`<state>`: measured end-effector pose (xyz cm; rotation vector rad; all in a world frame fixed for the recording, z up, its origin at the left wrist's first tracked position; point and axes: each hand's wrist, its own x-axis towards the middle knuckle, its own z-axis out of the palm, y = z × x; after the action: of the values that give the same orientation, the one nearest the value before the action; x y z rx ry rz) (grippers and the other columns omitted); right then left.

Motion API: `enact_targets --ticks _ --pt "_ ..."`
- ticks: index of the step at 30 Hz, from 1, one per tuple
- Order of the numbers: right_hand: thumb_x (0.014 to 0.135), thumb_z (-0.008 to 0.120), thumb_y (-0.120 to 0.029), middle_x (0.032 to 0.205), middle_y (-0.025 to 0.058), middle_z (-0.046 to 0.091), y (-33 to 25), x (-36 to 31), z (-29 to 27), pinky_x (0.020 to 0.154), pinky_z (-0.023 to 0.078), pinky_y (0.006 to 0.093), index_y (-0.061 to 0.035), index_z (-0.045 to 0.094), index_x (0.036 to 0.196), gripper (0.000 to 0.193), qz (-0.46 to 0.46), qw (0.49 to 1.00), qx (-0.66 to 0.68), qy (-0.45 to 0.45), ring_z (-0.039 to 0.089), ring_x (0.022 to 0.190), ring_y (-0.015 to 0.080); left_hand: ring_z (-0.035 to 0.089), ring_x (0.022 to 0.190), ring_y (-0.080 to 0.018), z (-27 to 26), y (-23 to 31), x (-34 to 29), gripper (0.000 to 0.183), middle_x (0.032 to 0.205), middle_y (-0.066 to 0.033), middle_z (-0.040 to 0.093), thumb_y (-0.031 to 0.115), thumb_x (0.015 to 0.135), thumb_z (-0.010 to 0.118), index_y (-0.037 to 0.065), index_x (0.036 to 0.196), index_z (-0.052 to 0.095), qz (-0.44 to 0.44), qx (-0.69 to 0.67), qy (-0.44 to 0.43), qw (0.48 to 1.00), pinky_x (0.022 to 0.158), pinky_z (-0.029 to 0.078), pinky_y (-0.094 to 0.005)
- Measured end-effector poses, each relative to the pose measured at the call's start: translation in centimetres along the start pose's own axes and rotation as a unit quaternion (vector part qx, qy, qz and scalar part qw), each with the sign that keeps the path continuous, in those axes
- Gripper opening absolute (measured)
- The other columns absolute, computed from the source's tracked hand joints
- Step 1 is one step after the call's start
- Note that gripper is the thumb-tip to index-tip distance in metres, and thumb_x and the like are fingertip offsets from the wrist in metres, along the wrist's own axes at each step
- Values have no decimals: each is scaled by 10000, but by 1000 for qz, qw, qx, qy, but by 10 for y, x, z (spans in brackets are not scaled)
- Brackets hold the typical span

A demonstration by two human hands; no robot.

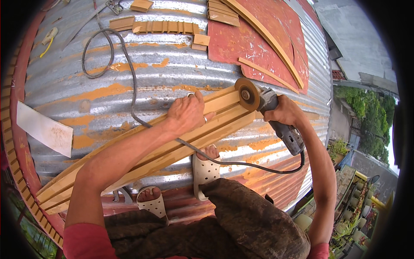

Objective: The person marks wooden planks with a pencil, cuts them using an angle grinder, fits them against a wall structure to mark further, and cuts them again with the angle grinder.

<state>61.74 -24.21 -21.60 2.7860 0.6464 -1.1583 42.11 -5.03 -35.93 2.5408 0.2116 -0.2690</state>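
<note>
My right hand (285,111) is wrapped round the body of an angle grinder (282,129). Its thin brown cutting disc (247,95) stands at the right end of a long tan ribbed plank (224,113). Whether the disc touches the plank I cannot tell. On the plank's upper face rests my left hand (188,110), pressing down with bent fingers and the thumb stretched out; rings show on it. From the grinder's rear a dark power cord (241,164) runs left across the plank, under my left forearm, then up over the roof.
Corrugated metal roofing (172,82) with sawdust lies under everything. Short tan offcuts (166,27) and a red sheet (258,39) bearing long strips (271,34) are at the far side. A white flat piece (45,129) lies left. Beyond the roof's right edge is a drop to plants (349,216).
</note>
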Motion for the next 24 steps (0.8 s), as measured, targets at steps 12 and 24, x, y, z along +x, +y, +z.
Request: enact_targets --ticks 12,24 --pt "587 761 -315 786 106 644 51 -61 -49 604 493 320 49 640 937 519 4 942 294 164 606 680 182 656 894 -456 -68 16 -6 626 899 -309 656 458 820 711 -105 1059 579 14 -31 -12 999 809 522 -506" --pt "645 762 -211 801 130 608 117 -100 -39 549 546 345 67 517 1073 566 49 918 355 168 647 632 215 707 699 -272 -66 48 -38 193 794 -179 655 137 802 684 48 908 550 48 262 24 964 573 546 -360"
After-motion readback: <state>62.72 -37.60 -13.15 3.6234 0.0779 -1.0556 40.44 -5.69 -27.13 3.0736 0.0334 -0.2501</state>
